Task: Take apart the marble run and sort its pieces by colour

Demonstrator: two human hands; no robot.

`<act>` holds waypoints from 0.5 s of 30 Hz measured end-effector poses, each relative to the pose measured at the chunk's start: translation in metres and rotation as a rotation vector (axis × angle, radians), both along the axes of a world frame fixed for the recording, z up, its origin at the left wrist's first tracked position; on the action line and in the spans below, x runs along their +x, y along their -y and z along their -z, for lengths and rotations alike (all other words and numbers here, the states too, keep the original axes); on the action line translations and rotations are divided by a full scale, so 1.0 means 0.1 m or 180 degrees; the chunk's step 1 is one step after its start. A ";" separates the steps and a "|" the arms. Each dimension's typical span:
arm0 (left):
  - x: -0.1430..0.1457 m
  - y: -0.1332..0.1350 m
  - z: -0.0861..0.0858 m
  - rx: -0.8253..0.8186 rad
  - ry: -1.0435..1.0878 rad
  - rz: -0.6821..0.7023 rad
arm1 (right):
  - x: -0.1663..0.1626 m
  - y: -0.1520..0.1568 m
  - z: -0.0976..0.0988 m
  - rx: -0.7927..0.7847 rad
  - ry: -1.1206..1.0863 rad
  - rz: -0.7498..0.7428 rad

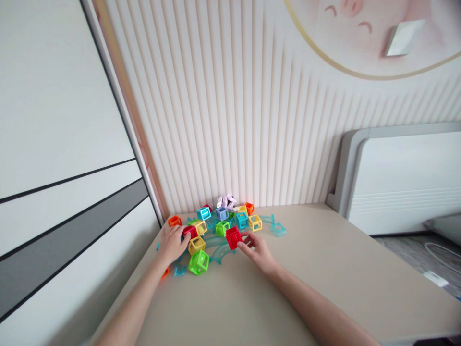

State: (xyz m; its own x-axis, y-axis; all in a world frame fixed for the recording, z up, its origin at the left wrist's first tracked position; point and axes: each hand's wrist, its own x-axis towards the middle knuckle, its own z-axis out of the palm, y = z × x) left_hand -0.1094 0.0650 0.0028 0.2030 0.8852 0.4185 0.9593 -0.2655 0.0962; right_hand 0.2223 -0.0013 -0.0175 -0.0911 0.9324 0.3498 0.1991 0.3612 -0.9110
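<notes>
A heap of hollow plastic cubes in several colours lies at the far end of a beige table (324, 269). My left hand (172, 243) rests over the left side of the heap, its fingers curled on a red cube (189, 232). My right hand (256, 250) pinches another red cube (233, 237) by its right side. A bright green cube (198, 262) and a yellow cube (196, 245) sit between the two hands. Clear teal curved track pieces (220, 250) lie under and around the cubes.
A ribbed pale wall (234, 120) rises right behind the heap, and a white and grey cabinet front (65, 192) borders the table's left side. A white padded headboard (403, 178) stands at the right. More teal track pieces (276, 227) lie right of the heap.
</notes>
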 end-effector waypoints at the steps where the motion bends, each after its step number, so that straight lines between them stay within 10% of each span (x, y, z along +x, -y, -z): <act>1: 0.00 0.00 0.00 -0.0002 0.0003 -0.0009 | 0.00 0.00 0.00 0.0000 0.0003 -0.0004; 15: 0.01 0.00 -0.01 0.0112 -0.0022 0.0022 | -0.02 0.01 -0.02 -0.0066 -0.0015 -0.0001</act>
State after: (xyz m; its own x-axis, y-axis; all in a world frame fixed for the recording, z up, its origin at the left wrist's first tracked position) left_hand -0.1083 0.0648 0.0034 0.2121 0.8686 0.4478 0.9580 -0.2753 0.0802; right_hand 0.2200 -0.0018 -0.0157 -0.0898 0.9395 0.3307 0.1947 0.3422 -0.9192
